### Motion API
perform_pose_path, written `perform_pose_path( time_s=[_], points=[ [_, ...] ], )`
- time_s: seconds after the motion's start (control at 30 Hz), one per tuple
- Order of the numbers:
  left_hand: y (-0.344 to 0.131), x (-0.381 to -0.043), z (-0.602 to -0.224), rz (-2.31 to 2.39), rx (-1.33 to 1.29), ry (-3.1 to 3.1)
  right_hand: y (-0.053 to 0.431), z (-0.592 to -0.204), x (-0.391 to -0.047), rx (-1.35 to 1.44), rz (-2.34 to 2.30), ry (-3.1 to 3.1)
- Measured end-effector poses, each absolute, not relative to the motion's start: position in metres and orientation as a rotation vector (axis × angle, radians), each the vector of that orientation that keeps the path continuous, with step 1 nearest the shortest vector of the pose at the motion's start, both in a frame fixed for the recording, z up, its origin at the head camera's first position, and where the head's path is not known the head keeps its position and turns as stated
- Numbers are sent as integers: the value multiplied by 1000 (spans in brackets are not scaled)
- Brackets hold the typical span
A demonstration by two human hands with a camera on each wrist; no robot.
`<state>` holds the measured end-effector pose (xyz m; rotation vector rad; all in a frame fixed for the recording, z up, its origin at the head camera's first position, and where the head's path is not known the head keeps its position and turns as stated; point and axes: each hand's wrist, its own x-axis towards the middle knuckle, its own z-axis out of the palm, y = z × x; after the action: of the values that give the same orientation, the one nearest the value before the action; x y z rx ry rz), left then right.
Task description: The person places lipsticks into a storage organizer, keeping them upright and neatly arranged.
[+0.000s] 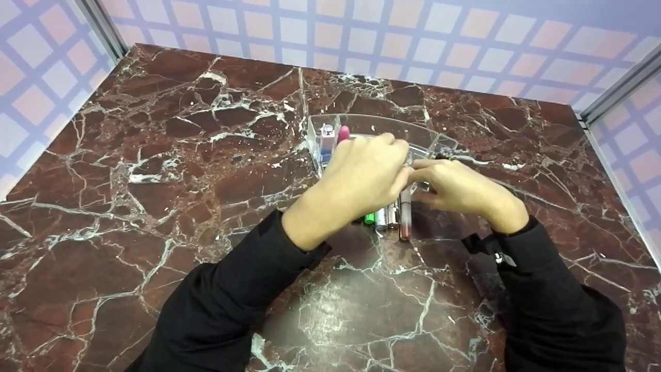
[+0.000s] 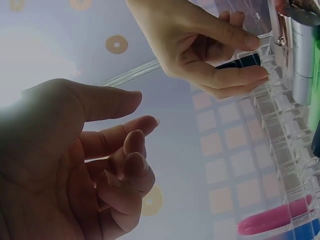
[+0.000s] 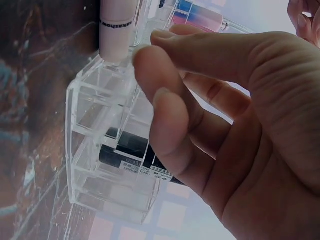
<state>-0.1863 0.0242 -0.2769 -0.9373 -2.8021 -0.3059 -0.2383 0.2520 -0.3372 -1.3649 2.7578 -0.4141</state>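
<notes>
A clear plastic cosmetics organizer [image 1: 373,120] stands on the marbled table, partly hidden by both hands. My left hand [image 1: 361,168] hovers over it; in the left wrist view its fingers hang loosely curled with nothing in them. At the organizer's right part is my right hand [image 1: 457,186]. Its fingertips [image 3: 165,122] are right at the clear dividers, thumb and forefinger apart in the left wrist view. Beyond them, a black tube [image 3: 122,152] with a white label lies in a compartment. A pale pink tube [image 3: 116,32] with dark lettering is close to the right fingertips.
A lilac bottle [image 1: 328,135] and a bright pink tube [image 1: 344,133] fill the organizer's left end. Along its front are a green tube [image 1: 369,218], a silver tube [image 1: 381,219] and a brownish lip gloss tube [image 1: 405,222]. Patterned panels [image 1: 382,41] border the table.
</notes>
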Motion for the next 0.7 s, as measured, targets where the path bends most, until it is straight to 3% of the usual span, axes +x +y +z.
perform_pose_path(
  time_s=[0.7],
  points=[
    [62, -179, -329, -6, -1099, -2861, 259, -348, -235, -1387, -409, 2730]
  ],
)
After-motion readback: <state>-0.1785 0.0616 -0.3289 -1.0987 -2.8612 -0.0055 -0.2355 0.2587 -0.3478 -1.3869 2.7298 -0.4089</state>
